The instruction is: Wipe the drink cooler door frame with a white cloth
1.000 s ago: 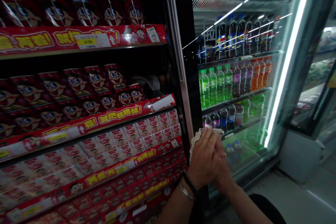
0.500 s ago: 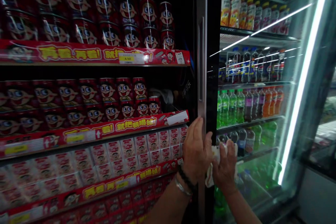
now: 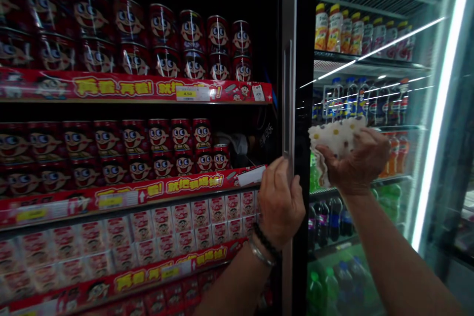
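Observation:
My left hand (image 3: 281, 200), with a dark beaded bracelet and a metal bangle at the wrist, is curled around the edge of the fridge door frame (image 3: 289, 24), below its recessed handle. My right hand (image 3: 359, 160) grips a white cloth (image 3: 335, 133) with yellow and dark dots. The cloth lies in front of the glass door, level with the bottles behind it; one corner hangs below my thumb. Whether it presses on the glass is hard to tell.
On the left, shelves hold red cans (image 3: 163, 136) and small cartons (image 3: 181, 215), with red price strips (image 3: 122, 88) along their edges. Behind the glass stand yellow-capped bottles (image 3: 335, 27) and dark soda bottles (image 3: 335, 217). A bright light tube (image 3: 440, 94) runs down the right side.
My right hand has moved up and to the right with the cloth, away from the door frame, and the cloth is spread wider. My left hand stays at the frame. The view has shifted slightly.

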Motion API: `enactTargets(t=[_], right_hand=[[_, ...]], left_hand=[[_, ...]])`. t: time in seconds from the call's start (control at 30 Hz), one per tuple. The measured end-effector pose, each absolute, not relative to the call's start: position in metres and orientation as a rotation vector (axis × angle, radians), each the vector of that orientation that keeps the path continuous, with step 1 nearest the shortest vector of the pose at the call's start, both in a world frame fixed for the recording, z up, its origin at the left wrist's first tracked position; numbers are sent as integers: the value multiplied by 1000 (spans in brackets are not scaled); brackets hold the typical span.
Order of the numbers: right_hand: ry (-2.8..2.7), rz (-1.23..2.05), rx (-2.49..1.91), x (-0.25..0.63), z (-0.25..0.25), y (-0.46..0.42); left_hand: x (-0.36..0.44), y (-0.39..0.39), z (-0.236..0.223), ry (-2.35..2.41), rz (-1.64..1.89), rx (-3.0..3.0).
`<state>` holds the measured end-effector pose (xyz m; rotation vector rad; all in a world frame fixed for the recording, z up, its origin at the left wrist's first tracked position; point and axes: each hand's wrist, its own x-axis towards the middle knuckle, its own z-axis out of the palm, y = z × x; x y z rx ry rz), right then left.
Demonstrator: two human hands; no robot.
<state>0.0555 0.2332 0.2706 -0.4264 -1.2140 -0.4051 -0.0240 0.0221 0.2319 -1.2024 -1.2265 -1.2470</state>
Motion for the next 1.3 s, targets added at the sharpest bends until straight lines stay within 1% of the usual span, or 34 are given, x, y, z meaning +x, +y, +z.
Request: enactTargets(t=[0.1,0.17,0.27,0.33,0.43,0.57,0.67,0.77,0.87,0.97,1.03,1.1,1.17,1.3], right_hand=[[-1216,-212,-604,48,271,225],[-1218,-130,-585,39,258,208],[-1343,-184,-407,28,244,183],[-1479,-256,-300,27,253,177],[-1629,-369,-138,32,304,186],[-1627,-487,-41,39,404,216],[-1559,-442,-130,48,465,257],[-1523,-294,-285,68,493,319],[-1486,-131,-465,98,478,389],[-1431,33,-653,121,433,442],[-1396,133,-749,128,402,459],[-1382,181,-796,125,379,458],[-1400,151,-777,113,369,440],[-1491,-58,-557,79,376,361]], left_hand=[[-32,41,277,-1141,-1357,-1229],[-35,55,297,-1137,-1435,-1243],[-38,72,303,-1217,-1425,-1169],[-42,80,298,-1237,-1333,-1076],[-47,85,288,-1198,-1234,-978],[-51,85,285,-1175,-1246,-967],[-51,83,286,-1153,-1267,-987],[-51,83,286,-1160,-1316,-983],[-52,84,284,-1162,-1363,-974],[-54,85,284,-1170,-1371,-967],[-55,85,284,-1174,-1366,-960],[-55,85,284,-1172,-1359,-951],[-55,86,284,-1176,-1351,-939],[-55,85,285,-1179,-1349,-922]])
